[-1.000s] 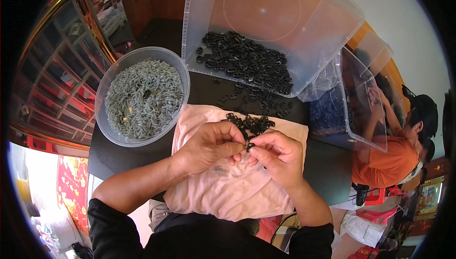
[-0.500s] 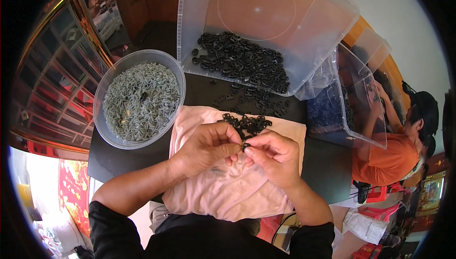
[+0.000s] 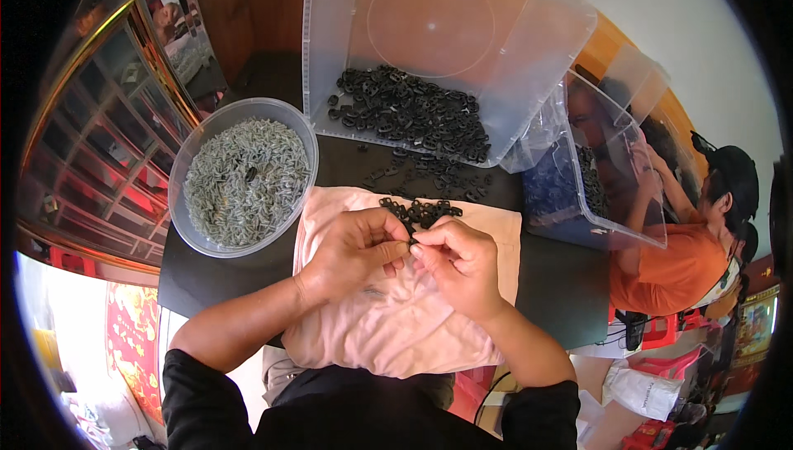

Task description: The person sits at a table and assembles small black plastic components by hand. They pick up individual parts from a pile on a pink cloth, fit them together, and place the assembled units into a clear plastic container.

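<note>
Above the pink cloth (image 3: 396, 318), my two hands meet at the fingertips. A small black plastic part (image 3: 413, 241) is pinched between them, mostly hidden by the fingers. Thumb and index finger of my left hand (image 3: 355, 250) are closed at it from one side. My right hand (image 3: 459, 264) pinches from the other side, thumb against index finger. Just beyond the fingers, a small pile of similar black plastic parts (image 3: 438, 209) lies on the cloth's far edge. Whether a smaller piece is also in the fingers, I cannot make out.
A round clear tub (image 3: 311, 177) of small grey screw-like pieces stands left on the black table (image 3: 562, 285). Behind the cloth, a large translucent bin (image 3: 537, 45) lies tipped with black parts (image 3: 413, 111) inside. Another bin (image 3: 615, 227) and a person in orange (image 3: 673, 268) are at right.
My right hand has closed in toward the left, and the black part between the fingertips is now more covered. The whole view has shifted slightly.
</note>
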The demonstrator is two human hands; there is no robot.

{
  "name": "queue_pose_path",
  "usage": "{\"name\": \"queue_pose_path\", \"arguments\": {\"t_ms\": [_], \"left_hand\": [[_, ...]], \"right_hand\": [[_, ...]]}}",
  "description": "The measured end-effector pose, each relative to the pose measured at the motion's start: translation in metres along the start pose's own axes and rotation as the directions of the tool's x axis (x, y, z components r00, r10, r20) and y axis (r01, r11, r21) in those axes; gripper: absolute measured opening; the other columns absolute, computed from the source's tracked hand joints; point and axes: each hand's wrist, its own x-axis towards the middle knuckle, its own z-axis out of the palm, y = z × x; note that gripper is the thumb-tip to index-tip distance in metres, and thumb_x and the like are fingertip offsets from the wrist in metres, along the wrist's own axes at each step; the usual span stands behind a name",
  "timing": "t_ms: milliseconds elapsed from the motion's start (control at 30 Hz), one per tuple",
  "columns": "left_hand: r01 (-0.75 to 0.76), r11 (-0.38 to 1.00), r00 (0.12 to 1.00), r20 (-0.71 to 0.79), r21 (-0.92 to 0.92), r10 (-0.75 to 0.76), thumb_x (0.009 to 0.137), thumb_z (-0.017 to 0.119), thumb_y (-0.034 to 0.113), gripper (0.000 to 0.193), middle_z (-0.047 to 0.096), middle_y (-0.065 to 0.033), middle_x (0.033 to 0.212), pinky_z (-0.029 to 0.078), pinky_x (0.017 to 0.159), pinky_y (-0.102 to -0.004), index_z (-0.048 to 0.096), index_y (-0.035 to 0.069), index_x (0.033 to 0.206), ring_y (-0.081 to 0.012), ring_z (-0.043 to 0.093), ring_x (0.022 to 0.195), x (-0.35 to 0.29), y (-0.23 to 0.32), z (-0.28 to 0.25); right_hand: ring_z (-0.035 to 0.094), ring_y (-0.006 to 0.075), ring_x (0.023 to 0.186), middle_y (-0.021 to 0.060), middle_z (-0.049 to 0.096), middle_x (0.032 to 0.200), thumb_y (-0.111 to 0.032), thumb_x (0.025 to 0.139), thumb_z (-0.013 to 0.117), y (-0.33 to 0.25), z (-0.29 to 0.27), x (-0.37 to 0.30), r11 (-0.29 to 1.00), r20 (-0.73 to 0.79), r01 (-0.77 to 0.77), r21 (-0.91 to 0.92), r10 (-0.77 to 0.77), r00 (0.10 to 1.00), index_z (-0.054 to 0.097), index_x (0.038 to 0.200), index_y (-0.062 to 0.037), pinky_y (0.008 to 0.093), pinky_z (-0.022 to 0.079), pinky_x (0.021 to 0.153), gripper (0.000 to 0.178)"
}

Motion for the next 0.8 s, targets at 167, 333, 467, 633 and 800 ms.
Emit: {"name": "queue_pose_path", "arguments": {"t_ms": [167, 333, 467, 633, 800], "left_hand": [[-0.091, 0.987, 0.992, -0.073, 0.133, 0.101, 0.086, 0.057, 0.002, 0.015, 0.059, -0.0051, 0.081, 0.048, 0.063, -0.0225, 0.053, -0.002, 0.1, -0.0097, 0.056, 0.07, 0.01, 0.018, -0.008], [-0.026, 0.888, 0.958, -0.243, 0.458, 0.153, 0.085, 0.054, 0.003, 0.012, 0.06, -0.0037, 0.079, 0.046, 0.06, -0.023, 0.056, 0.0, 0.097, -0.0095, 0.055, 0.068, 0.023, 0.041, -0.025], [-0.065, 0.448, 0.922, -0.117, 0.892, 0.368, 0.08, 0.058, 0.002, 0.006, 0.059, -0.0066, 0.074, 0.045, 0.057, -0.0268, 0.059, -0.002, 0.084, -0.0118, 0.055, 0.064, 0.046, 0.041, -0.027], [-0.109, 0.346, 0.912, -0.044, 0.932, 0.407, 0.074, 0.061, 0.002, 0.009, 0.059, -0.011, 0.074, 0.044, 0.058, -0.0297, 0.06, -0.003, 0.081, -0.0165, 0.056, 0.063, 0.067, 0.037, -0.016], [-0.131, 0.377, 0.955, 0.014, 0.917, 0.298, 0.072, 0.063, 0.004, 0.01, 0.059, -0.0123, 0.075, 0.045, 0.061, -0.0308, 0.061, -0.001, 0.08, -0.0211, 0.057, 0.062, 0.067, 0.031, -0.011]], "right_hand": [[0.06, 0.0107, 0.062, 0.0059, 0.058, 0.075, 0.009, 0.081, 0.057, 0.006, -0.017, 0.01, 0.967, -0.023, -0.169, 0.192, 0.176, 0.984, 0.059, 0.087, 0.0037, 0.0216, 0.05, 0.056, 0.008], [0.059, 0.0108, 0.06, 0.0064, 0.061, 0.072, 0.002, 0.083, 0.058, 0.019, -0.05, 0.024, 0.95, -0.193, -0.149, 0.275, 0.206, 0.959, 0.06, 0.092, 0.002, 0.023, 0.052, 0.053, 0.009], [0.059, 0.0117, 0.061, 0.0072, 0.06, 0.073, 0.002, 0.083, 0.058, 0.023, -0.056, 0.028, 0.921, -0.213, -0.162, 0.354, 0.248, 0.945, 0.059, 0.092, 0.0029, 0.024, 0.052, 0.054, 0.009], [0.059, 0.0139, 0.063, 0.0096, 0.06, 0.075, 0.003, 0.082, 0.058, 0.02, -0.06, 0.027, 0.907, -0.21, -0.149, 0.395, 0.246, 0.946, 0.059, 0.093, 0.0048, 0.0265, 0.052, 0.055, 0.011], [0.06, 0.0143, 0.063, 0.0102, 0.061, 0.076, 0.001, 0.083, 0.059, 0.025, -0.069, 0.029, 0.876, -0.236, -0.064, 0.479, 0.199, 0.951, 0.059, 0.094, 0.0045, 0.0277, 0.052, 0.055, 0.012]]}}
